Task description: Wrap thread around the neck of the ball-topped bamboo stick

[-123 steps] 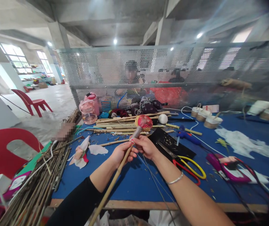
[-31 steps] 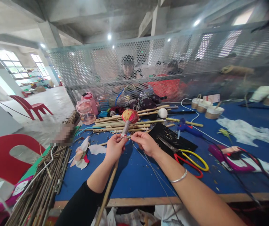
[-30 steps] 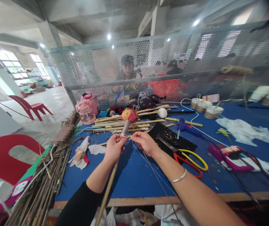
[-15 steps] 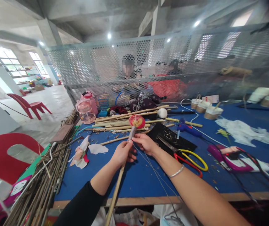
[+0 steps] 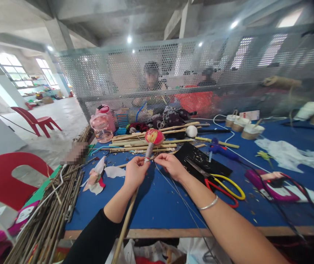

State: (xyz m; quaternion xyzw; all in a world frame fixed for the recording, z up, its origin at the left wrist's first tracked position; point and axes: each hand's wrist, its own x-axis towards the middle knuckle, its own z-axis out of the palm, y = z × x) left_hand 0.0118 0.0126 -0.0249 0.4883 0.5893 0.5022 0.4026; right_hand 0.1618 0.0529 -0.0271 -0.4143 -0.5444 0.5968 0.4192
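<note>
Steady the bamboo stick, gripped in the left hand by the grey neck; draw the strand, seemingly pinched by the right hand, evenly taut.

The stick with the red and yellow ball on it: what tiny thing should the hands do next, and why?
Maybe pass the right hand once around the grey neck's lower end. The left hand steadies the stick there, and the right fingertips pinch close beside it. Thin strands trail nearby, but what's pinched is too small to tell.
</note>
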